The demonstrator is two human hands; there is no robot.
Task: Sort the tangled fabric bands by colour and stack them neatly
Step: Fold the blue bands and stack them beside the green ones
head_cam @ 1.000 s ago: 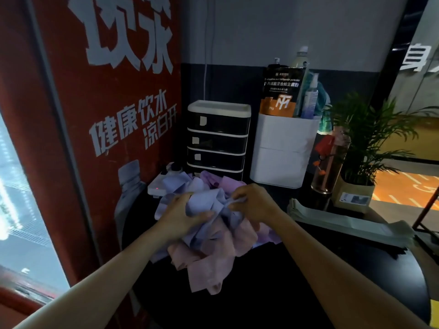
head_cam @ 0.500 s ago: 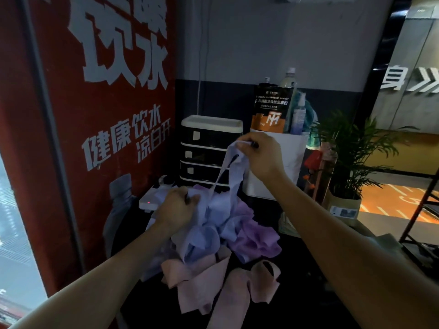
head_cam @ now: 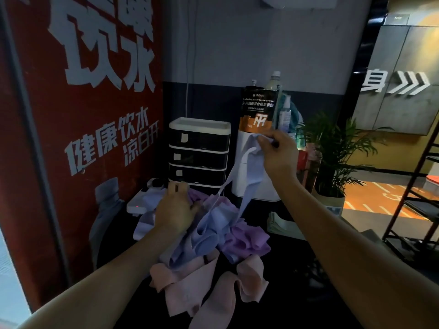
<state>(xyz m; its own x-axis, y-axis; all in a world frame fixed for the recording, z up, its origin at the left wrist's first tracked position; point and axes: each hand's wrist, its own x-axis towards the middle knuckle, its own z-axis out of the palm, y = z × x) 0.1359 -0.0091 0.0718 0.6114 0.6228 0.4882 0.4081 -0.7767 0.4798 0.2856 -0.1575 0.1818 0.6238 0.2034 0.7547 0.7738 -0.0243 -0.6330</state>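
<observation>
A tangled heap of fabric bands lies on a dark round table [head_cam: 297, 293]. Pale blue bands [head_cam: 202, 238] fill its middle, purple bands [head_cam: 247, 241] lie to the right, and pink bands [head_cam: 190, 288] spread at the front. My right hand [head_cam: 278, 155] pinches one pale blue band [head_cam: 249, 176] and holds it raised above the heap, its lower end still caught in the pile. My left hand [head_cam: 175, 210] rests on the left side of the heap, fingers curled into the fabric.
Behind the heap stand a black drawer unit [head_cam: 199, 153] and a white bin [head_cam: 247, 176] holding bottles and a black-orange pouch [head_cam: 257, 110]. A white device [head_cam: 142, 203] sits at the left. A potted plant [head_cam: 330, 157] stands right, a red panel [head_cam: 71, 115] left.
My right hand has lifted a pale blue band up out of the heap and now holds it high. My left hand stayed pressing the pile. Pink bands spread out at the front.
</observation>
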